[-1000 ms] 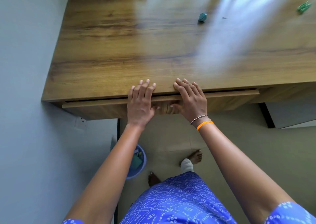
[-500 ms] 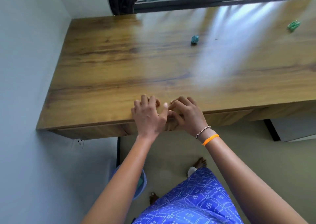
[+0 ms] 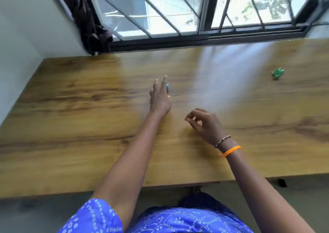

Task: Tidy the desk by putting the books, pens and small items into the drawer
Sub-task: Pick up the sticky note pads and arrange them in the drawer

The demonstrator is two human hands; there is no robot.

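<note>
Nearest the camera is the person's blue patterned clothing [image 3: 178, 218], with both bare forearms reaching out from it over the near edge of the wooden desk [image 3: 71, 143]. The right hand [image 3: 204, 124] hangs over the middle of the desk, a beaded bracelet [image 3: 222, 141] and an orange thread band [image 3: 231, 150] on its wrist; its fingers are loosely curled with thumb and forefinger close together, and nothing shows between them. Farther out, the left hand [image 3: 160, 99] stretches forward with its fingers nearly straight and a little spread, held low above the wood. Just past its fingers, on their right side, lies a small blue item [image 3: 167, 87], mostly hidden by the hand; whether the fingers touch it cannot be told through the blur. Well off to the right, near the far edge, a small green item [image 3: 277, 73] sits alone on the desk. The drawer cannot be seen from this angle. Behind the desk runs a dark-framed window [image 3: 204, 10] with slanted bars, and a dark curtain [image 3: 89, 19] hangs bunched at its left corner beside the pale wall [image 3: 21, 28].
</note>
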